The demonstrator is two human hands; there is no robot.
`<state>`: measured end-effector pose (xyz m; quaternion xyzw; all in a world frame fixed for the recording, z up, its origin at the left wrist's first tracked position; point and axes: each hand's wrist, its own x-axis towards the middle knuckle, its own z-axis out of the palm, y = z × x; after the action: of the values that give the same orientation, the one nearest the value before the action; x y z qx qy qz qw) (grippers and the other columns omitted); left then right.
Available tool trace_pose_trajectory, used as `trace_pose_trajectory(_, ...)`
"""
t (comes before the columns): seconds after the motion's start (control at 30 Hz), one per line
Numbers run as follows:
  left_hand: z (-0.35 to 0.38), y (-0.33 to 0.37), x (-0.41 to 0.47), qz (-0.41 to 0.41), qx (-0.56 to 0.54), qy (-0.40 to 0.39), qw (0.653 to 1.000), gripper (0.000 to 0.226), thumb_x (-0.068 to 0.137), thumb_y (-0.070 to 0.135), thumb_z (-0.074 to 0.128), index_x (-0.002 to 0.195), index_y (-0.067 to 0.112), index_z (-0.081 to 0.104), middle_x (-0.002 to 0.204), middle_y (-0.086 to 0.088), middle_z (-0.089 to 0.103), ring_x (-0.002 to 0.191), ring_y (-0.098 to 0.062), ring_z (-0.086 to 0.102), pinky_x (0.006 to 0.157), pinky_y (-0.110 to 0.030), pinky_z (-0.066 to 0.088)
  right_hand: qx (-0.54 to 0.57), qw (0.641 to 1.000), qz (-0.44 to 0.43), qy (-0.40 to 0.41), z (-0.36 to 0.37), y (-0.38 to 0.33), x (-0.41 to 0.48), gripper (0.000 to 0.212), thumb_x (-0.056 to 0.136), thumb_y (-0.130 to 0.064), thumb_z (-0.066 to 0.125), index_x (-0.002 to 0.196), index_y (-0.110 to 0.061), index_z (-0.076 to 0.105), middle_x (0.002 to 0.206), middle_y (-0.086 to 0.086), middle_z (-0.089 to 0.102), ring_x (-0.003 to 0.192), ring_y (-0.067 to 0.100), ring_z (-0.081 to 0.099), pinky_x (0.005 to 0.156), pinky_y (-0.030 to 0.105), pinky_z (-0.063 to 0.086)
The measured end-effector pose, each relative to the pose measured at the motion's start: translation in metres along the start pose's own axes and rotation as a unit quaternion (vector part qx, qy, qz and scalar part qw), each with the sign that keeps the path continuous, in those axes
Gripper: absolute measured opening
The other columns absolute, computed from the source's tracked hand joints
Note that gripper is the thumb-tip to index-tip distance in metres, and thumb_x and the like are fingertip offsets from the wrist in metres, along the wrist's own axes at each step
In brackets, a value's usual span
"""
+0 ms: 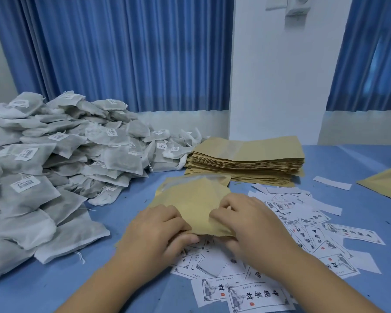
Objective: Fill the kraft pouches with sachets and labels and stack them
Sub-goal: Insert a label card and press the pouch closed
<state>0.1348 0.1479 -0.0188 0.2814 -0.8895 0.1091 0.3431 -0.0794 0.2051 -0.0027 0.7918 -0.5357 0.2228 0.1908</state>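
A kraft pouch [194, 204] lies in front of me on the blue table, bulging a little, with another pouch showing under its far end. My left hand [158, 231] grips its near left corner, thumb tucked under the edge. My right hand [246, 220] pinches the near right part of the same pouch with curled fingers. A large heap of grey-white sachets [54, 159] with small barcode stickers fills the left side. Printed paper labels [307, 233] lie scattered to the right and under my hands. A tall stack of flat kraft pouches [246, 161] stands behind.
One more kraft pouch [386, 186] pokes in at the right edge. Blue curtains [122, 53] and a white pillar [280, 75] rise behind the table. Bare blue tabletop [54, 288] shows at the near left.
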Motion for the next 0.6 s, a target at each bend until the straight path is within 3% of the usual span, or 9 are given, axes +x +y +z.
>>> trace_pose_trajectory(0.07, -0.005, -0.010, -0.008, -0.089, -0.084, -0.021, 0.992, 0.040, 0.090, 0.050, 0.037, 0.084, 0.031, 0.072, 0.089, 0.017, 0.061, 0.083, -0.002, 0.054, 0.076, -0.024, 0.040, 0.013, 0.998, 0.058, -0.031, 0.002, 0.008, -0.002, 0.031, 0.075, -0.033, 0.067, 0.104, -0.035, 0.057, 0.110, -0.014, 0.042, 0.090, 0.013, 0.047, 0.067, 0.024, 0.028)
trace_pose_trajectory(0.13, -0.007, -0.020, -0.017, -0.208, -0.167, -0.011, 0.964, 0.048, 0.093, 0.057, 0.028, 0.085, 0.035, 0.069, 0.093, 0.018, 0.059, 0.092, 0.001, 0.055, 0.082, -0.019, 0.039, 0.046, 0.992, 0.109, -0.035, 0.003, 0.013, -0.005, 0.038, 0.078, -0.046, 0.064, 0.113, -0.040, 0.051, 0.116, -0.021, 0.035, 0.087, 0.010, 0.048, 0.063, 0.024, 0.032)
trace_pose_trajectory(0.2, -0.007, -0.027, -0.023, -0.295, -0.177, -0.005, 0.939, 0.034, 0.095, 0.054, 0.040, 0.081, 0.036, 0.065, 0.094, 0.015, 0.059, 0.095, 0.003, 0.053, 0.080, -0.011, 0.035, 0.070, 0.986, 0.149, -0.026, 0.002, 0.015, -0.007, 0.044, 0.077, -0.063, 0.060, 0.117, -0.046, 0.051, 0.117, -0.027, 0.035, 0.082, 0.007, 0.052, 0.063, 0.025, 0.039)
trace_pose_trajectory(0.23, -0.006, -0.029, -0.024, -0.331, -0.174, -0.009, 0.927, 0.020, 0.094, 0.046, 0.050, 0.081, 0.037, 0.064, 0.097, 0.013, 0.059, 0.097, 0.004, 0.052, 0.082, -0.013, 0.035, 0.107, 0.980, 0.167, -0.020, 0.002, 0.016, -0.006, 0.043, 0.077, -0.062, 0.062, 0.117, -0.049, 0.054, 0.119, -0.029, 0.038, 0.085, 0.004, 0.054, 0.067, 0.023, 0.042)
trace_pose_trajectory(0.33, -0.007, -0.024, -0.028, -0.415, -0.215, -0.005, 0.884, 0.007, 0.090, 0.032, 0.062, 0.087, 0.038, 0.062, 0.107, 0.009, 0.057, 0.100, -0.004, 0.057, 0.088, -0.028, 0.041, 0.327, 0.922, 0.206, -0.004, 0.008, 0.013, -0.004, 0.039, 0.081, -0.030, 0.074, 0.115, -0.047, 0.064, 0.129, -0.033, 0.045, 0.113, -0.013, 0.048, 0.089, 0.003, 0.035)
trace_pose_trajectory(0.4, -0.012, -0.019, -0.028, -0.450, -0.269, 0.020, 0.851, 0.009, 0.088, 0.032, 0.066, 0.094, 0.038, 0.062, 0.110, 0.007, 0.060, 0.097, -0.008, 0.062, 0.083, -0.029, 0.043, 0.401, 0.896, 0.192, -0.008, 0.009, 0.006, -0.003, 0.037, 0.081, -0.016, 0.074, 0.104, -0.045, 0.069, 0.131, -0.032, 0.047, 0.114, -0.023, 0.041, 0.091, -0.002, 0.032)
trace_pose_trajectory(0.5, -0.019, -0.014, -0.027, -0.475, -0.338, 0.081, 0.809, 0.028, 0.082, 0.025, 0.073, 0.103, 0.039, 0.061, 0.115, 0.014, 0.061, 0.082, -0.003, 0.065, 0.072, -0.025, 0.044, 0.380, 0.913, 0.149, 0.014, 0.009, -0.001, -0.004, 0.039, 0.083, -0.009, 0.072, 0.100, -0.044, 0.071, 0.131, -0.026, 0.050, 0.117, -0.020, 0.043, 0.102, 0.008, 0.034)
trace_pose_trajectory(0.57, -0.023, -0.014, -0.026, -0.485, -0.392, 0.130, 0.771, 0.045, 0.076, 0.017, 0.079, 0.110, 0.038, 0.058, 0.121, 0.016, 0.057, 0.092, -0.002, 0.064, 0.080, -0.028, 0.048, 0.342, 0.933, 0.111, 0.026, 0.006, -0.001, -0.007, 0.044, 0.084, -0.003, 0.069, 0.110, -0.039, 0.068, 0.135, -0.024, 0.046, 0.122, -0.017, 0.040, 0.104, 0.009, 0.033)
trace_pose_trajectory(0.6, -0.025, -0.014, -0.026, -0.488, -0.444, 0.158, 0.735, 0.050, 0.075, 0.012, 0.079, 0.113, 0.034, 0.058, 0.124, 0.010, 0.058, 0.100, -0.008, 0.063, 0.087, -0.033, 0.050, 0.318, 0.943, 0.091, 0.033, 0.003, -0.002, -0.009, 0.046, 0.084, -0.001, 0.068, 0.113, -0.037, 0.067, 0.137, -0.023, 0.044, 0.124, -0.016, 0.038, 0.104, 0.008, 0.031)
